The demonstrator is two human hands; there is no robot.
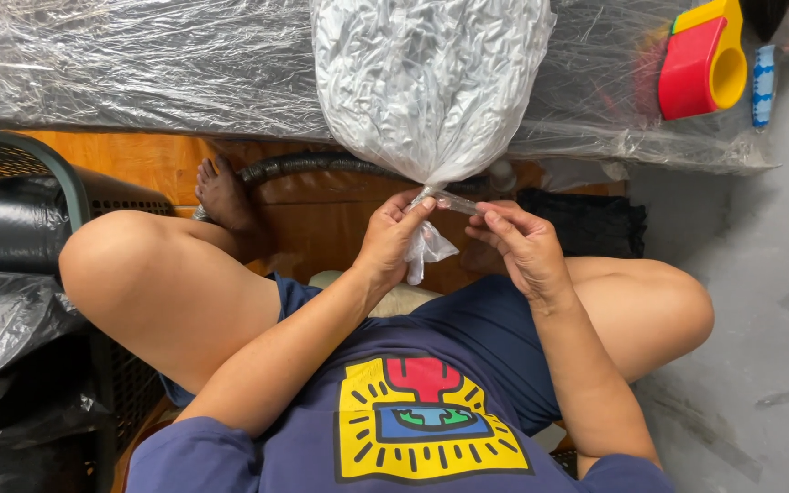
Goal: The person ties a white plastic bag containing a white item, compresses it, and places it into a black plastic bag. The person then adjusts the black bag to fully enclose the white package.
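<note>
Two hands at bag (431,82) neck: left hand (390,239) pinching twisted plastic shut, right hand (518,242) gripping clear tape strip (454,201). Wrapping neck tightly probably comes next.

The clear plastic bag (431,82) pinched under the left hand (393,239) fingertips is thin, glossy and crinkled. Between both hands' fingers runs a strip of clear glossy tape (457,203). Beyond the fingers lies wrinkled, shiny plastic sheeting (139,64); below them, smooth varnished wood (321,219).
</note>
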